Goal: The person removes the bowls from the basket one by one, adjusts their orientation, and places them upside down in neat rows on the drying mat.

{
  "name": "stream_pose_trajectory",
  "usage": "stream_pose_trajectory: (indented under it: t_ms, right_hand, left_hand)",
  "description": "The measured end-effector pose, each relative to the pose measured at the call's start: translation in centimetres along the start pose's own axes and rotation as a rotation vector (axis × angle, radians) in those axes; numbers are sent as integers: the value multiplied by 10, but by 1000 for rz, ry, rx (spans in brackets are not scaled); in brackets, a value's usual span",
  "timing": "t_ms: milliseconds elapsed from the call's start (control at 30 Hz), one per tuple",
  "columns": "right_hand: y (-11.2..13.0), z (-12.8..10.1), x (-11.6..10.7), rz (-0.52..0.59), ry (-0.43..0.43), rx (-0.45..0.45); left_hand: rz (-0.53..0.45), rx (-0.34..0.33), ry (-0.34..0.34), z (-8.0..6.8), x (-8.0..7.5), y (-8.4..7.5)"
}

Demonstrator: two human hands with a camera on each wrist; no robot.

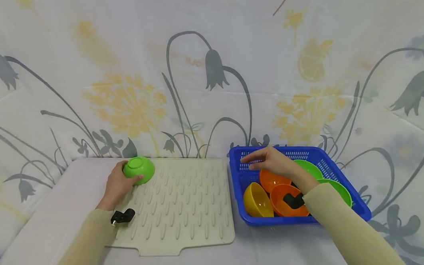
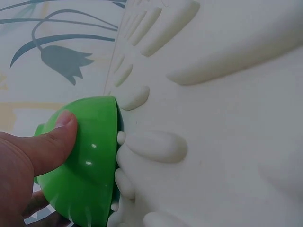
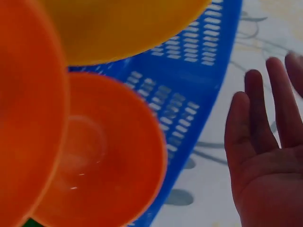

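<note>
My left hand (image 1: pixel 119 183) grips a green bowl (image 1: pixel 139 169) turned upside down at the back left corner of a cream drying mat (image 1: pixel 177 248). In the left wrist view the thumb presses the bowl's outer side, and its rim meets the mat's raised ridges. Over the left part of a blue plastic basket (image 1: pixel 237 206), my right hand (image 1: pixel 271 161) hovers with loosely extended fingers and holds nothing. Below it in the basket are a yellow bowl (image 1: pixel 258 201), an orange bowl (image 1: pixel 288 200) and another orange bowl (image 1: pixel 268 180), partly hidden by the hand.
Two more green bowls, one at the back (image 1: pixel 309 168) and one at the right (image 1: pixel 338 191), lie in the basket, partly covered by the right forearm. The mat and basket stand side by side on a white table, against a flower-printed cloth backdrop (image 1: pixel 213 108).
</note>
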State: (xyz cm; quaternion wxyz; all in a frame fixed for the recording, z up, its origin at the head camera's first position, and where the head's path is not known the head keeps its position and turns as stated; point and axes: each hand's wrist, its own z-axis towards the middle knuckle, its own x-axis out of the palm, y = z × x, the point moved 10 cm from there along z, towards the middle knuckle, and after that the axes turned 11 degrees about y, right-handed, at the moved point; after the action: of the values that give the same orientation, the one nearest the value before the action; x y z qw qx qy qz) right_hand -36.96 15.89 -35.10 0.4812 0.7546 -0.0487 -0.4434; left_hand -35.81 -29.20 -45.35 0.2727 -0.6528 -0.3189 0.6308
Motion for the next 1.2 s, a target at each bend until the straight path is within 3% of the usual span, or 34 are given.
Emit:
stream_pose_trajectory:
  t_ms: [233,433,1200]
  right_hand:
    - [-23,-2,22,75,148,46]
    - [-31,-1,36,30,251,81]
    - [-43,0,43,-24,255,27]
  left_hand:
    - [5,-38,42,0,5,4]
    - [1,-34,36,1,6,5]
    - [9,-21,23,0,3,6]
